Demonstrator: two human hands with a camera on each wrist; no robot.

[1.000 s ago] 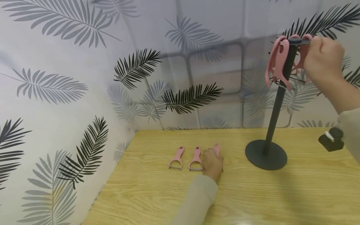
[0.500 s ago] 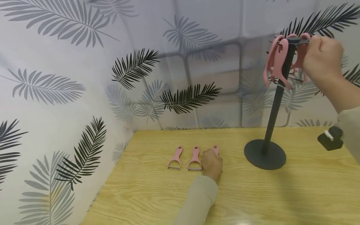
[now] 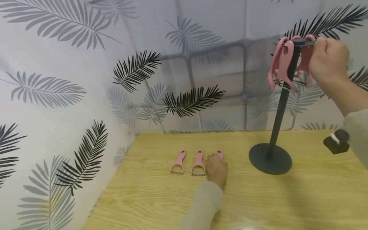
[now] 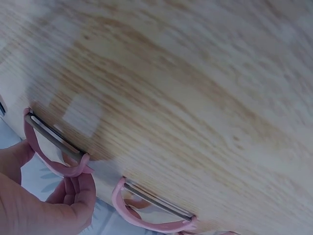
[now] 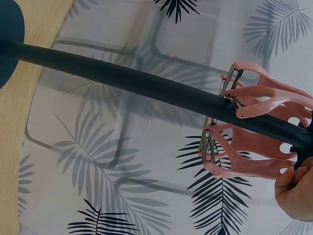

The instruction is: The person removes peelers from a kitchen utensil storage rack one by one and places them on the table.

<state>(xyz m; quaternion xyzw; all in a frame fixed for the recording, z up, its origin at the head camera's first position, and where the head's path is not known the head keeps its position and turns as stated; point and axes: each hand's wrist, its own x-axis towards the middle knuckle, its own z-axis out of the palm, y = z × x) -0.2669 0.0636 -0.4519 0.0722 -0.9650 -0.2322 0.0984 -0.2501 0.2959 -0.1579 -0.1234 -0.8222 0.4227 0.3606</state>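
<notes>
Three pink Y-shaped peelers lie in a row on the wooden table: a left peeler (image 3: 178, 162), a middle peeler (image 3: 198, 163) and a right peeler (image 3: 219, 154). My left hand (image 3: 216, 168) pinches the right peeler, covering most of it in the head view. In the left wrist view, thumb and fingers sit on both sides of the peeler's curved head (image 4: 49, 159), below its blade. At upper right, my right hand (image 3: 329, 59) is curled round a hook at the top of a black stand (image 3: 278, 118). Several pink peelers (image 5: 257, 147) hang from that stand, blades downward.
The stand's round black base (image 3: 270, 158) rests on the table (image 3: 149, 198) right of the row. Behind stands a leaf-patterned wall covering (image 3: 149, 105). A black device with a white clip (image 3: 337, 140) is at the right sleeve.
</notes>
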